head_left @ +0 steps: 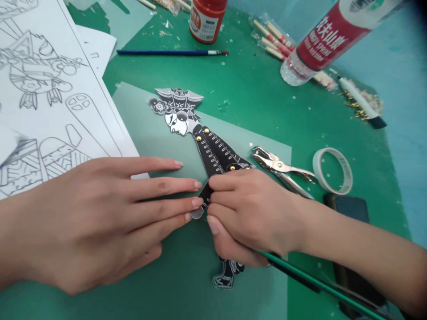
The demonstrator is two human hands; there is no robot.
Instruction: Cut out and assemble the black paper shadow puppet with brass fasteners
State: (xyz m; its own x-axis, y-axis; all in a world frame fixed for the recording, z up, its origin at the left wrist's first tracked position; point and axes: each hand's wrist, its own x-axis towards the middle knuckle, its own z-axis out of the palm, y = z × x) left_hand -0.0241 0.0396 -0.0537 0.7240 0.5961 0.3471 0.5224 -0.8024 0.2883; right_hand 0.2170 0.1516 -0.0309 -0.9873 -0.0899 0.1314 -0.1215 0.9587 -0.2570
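A black-and-white jointed paper puppet (213,149) lies on a translucent sheet (133,100), its parts joined by gold brads. Its head with a crown-like hat points to the top. My left hand (110,218) is open and flat, its fingertips touching the rounded end of one puppet arm (197,213). Over the puppet's middle, my right hand (247,209) is closed with curled fingers, covering most of the body. Below that hand a booted foot (224,275) shows. A long green-and-black rod (300,271) runs from beneath the right hand towards the lower right.
To the right lie a metal hole punch (280,164), a tape roll (332,171) and a dark phone (350,209). Behind are a paintbrush (167,52), a red paint jar (208,20), a water bottle (328,38) and a marker (362,100). Line-drawing sheets (56,84) lie left.
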